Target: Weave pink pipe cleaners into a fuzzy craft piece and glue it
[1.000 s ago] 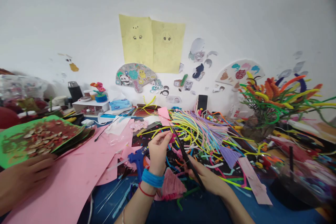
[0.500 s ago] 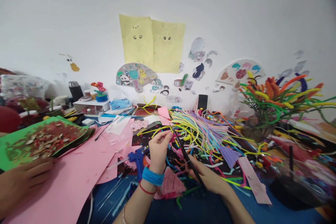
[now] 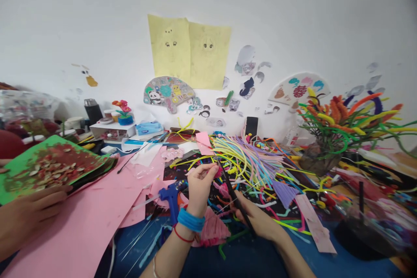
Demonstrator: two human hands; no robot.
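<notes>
A small pink bit (image 3: pixel 217 173) is pinched in the grip of the left hand (image 3: pixel 199 184), the right hand (image 3: pixel 252 215) has its grip around a long black tool (image 3: pixel 232 192) at the bit's five o'clock, and a blue glue gun (image 3: pixel 172 195) lies at eight.

Left fingers (image 3: pixel 208 169) pinch; right fingers (image 3: pixel 248 204) curl.

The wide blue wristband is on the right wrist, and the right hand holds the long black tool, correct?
Not quite: the head view shows the wide blue wristband on the left wrist; the right hand does hold the long black tool.
</notes>
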